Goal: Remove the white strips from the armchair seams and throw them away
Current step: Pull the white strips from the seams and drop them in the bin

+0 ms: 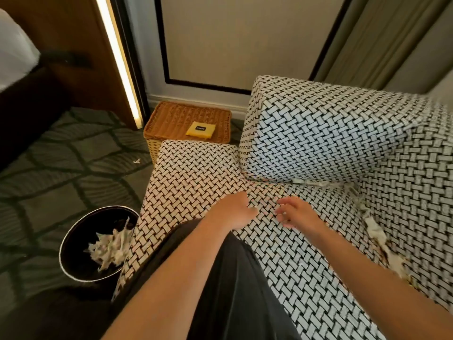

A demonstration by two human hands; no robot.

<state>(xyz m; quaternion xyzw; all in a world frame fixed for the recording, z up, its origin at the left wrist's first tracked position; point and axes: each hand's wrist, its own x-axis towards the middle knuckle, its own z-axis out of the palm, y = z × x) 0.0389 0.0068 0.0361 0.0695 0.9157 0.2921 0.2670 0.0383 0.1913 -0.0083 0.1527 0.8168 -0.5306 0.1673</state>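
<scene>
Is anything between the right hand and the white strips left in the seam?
Nothing visible. The right hand is over bare armchair seat; the white strips lie uncovered in the seam to its right.

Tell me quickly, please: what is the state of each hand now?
Left hand: fingers curled under, cannot be told if holding anything.
Right hand: open, loosely curled, holding nothing.
</scene>
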